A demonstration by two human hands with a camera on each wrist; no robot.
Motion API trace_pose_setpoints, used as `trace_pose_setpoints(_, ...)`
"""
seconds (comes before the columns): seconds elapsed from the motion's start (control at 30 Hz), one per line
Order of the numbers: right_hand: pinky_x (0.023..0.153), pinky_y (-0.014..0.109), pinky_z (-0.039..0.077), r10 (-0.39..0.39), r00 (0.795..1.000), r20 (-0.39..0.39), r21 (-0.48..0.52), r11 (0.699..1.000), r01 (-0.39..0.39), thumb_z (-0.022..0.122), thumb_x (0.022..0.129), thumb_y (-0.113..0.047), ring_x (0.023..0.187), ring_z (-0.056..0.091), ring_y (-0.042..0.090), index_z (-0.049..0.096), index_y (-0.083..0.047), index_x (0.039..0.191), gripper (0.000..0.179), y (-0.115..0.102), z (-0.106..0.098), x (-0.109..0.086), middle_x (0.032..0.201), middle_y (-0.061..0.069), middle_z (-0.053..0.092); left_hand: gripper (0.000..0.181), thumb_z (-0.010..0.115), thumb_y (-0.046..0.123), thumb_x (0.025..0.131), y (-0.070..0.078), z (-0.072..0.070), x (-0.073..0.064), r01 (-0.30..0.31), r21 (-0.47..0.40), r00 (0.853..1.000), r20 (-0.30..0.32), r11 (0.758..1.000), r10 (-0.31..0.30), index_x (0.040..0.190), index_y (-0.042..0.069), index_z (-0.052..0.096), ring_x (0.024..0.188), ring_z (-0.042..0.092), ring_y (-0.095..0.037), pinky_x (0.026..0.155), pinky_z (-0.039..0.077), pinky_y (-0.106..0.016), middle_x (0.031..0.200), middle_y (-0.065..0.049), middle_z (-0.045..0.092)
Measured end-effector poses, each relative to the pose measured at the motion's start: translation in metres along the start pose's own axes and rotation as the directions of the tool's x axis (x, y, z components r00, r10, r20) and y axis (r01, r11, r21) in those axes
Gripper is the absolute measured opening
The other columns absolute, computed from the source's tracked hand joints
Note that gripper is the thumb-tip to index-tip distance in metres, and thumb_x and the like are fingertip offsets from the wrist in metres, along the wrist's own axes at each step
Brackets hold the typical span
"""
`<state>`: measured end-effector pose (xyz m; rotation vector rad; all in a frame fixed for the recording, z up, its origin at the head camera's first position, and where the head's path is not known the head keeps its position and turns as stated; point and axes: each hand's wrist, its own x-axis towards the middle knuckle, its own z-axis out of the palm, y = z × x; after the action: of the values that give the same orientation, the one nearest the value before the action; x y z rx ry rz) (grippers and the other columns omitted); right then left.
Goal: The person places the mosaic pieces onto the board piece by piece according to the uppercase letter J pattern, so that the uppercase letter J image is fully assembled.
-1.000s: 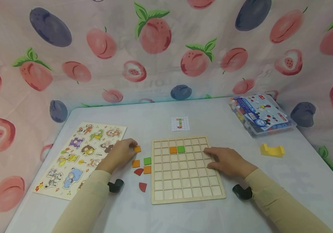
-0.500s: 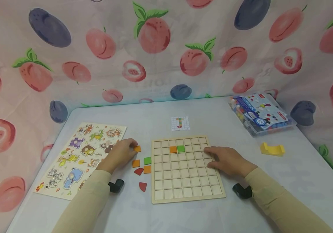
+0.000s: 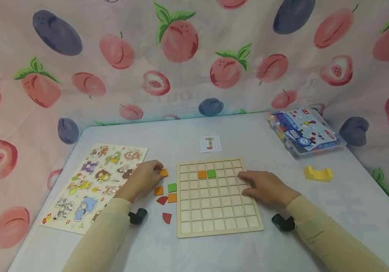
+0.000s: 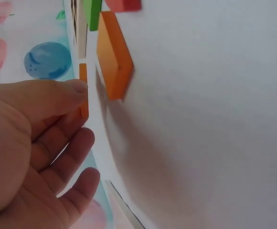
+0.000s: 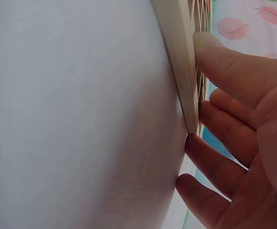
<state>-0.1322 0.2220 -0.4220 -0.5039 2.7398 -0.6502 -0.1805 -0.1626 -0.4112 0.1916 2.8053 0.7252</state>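
Note:
Thumb and fingers of my left hand (image 3: 141,178) pinch an orange square tile (image 3: 163,172), seen edge-on and above the table in the left wrist view. My right hand (image 3: 269,187) rests on the right edge of the wooden grid board (image 3: 219,214), thumb and fingers spread along the rim (image 5: 179,57). In the board's second row sit one orange tile (image 3: 202,174) and one green tile (image 3: 211,173), side by side. Left of the board lie a loose green tile (image 3: 172,187), two orange tiles (image 3: 158,191) and two red quarter-round pieces (image 3: 166,218).
Behind the board lies a small card (image 3: 210,144) printed with a coloured J-like pattern on a grid. An animal puzzle board (image 3: 78,185) is under the left forearm. To the right are a yellow curved block (image 3: 318,174) and a clear box (image 3: 304,132) of colourful pieces.
My left hand has shifted slightly to the right with the orange tile. The right hand stays in place on the board, and the other pieces have not moved.

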Motion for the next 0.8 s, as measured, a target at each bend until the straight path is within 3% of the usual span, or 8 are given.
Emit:
trace_pose_setpoints(0.27, 0.108, 0.056, 0.037, 0.005, 1.0, 0.005, 0.004, 1.0, -0.005, 0.074, 0.091, -0.025, 0.135, 0.045, 0.041, 0.051, -0.003, 0.145, 0.062, 0.0, -0.001, 0.0, 0.145, 0.02, 0.052, 0.032, 0.071, 0.017, 0.093, 0.007, 0.003, 0.002, 0.007, -0.001, 1.0, 0.004, 1.0, -0.007, 0.123, 0.006, 0.066, 0.117, 0.056, -0.029, 0.101, 0.046, -0.047, 0.125, -0.01, 0.064)
trace_pose_setpoints(0.6, 0.108, 0.056, 0.037, -0.003, 1.0, 0.006, -0.002, 1.0, 0.003, 0.074, 0.092, -0.025, 0.134, 0.045, 0.041, 0.051, -0.003, 0.145, 0.062, 0.0, -0.001, 0.0, 0.145, 0.02, 0.051, 0.031, 0.071, 0.016, 0.093, 0.017, 0.001, 0.001, -0.031, 0.011, 0.999, -0.005, 0.999, 0.032, 0.123, 0.006, 0.066, 0.116, 0.057, -0.029, 0.101, 0.047, -0.045, 0.123, -0.01, 0.065)
trace_pose_setpoints(0.8, 0.107, 0.056, 0.037, -0.012, 1.0, -0.002, 0.001, 1.0, 0.012, 0.074, 0.092, -0.025, 0.134, 0.045, 0.042, 0.052, -0.002, 0.144, 0.061, -0.001, -0.001, -0.001, 0.144, 0.02, 0.052, 0.032, 0.069, 0.013, 0.094, 0.023, 0.002, 0.003, -0.014, -0.019, 1.0, 0.016, 1.0, 0.014, 0.125, 0.007, 0.065, 0.119, 0.055, -0.029, 0.103, 0.045, -0.046, 0.127, -0.009, 0.064)
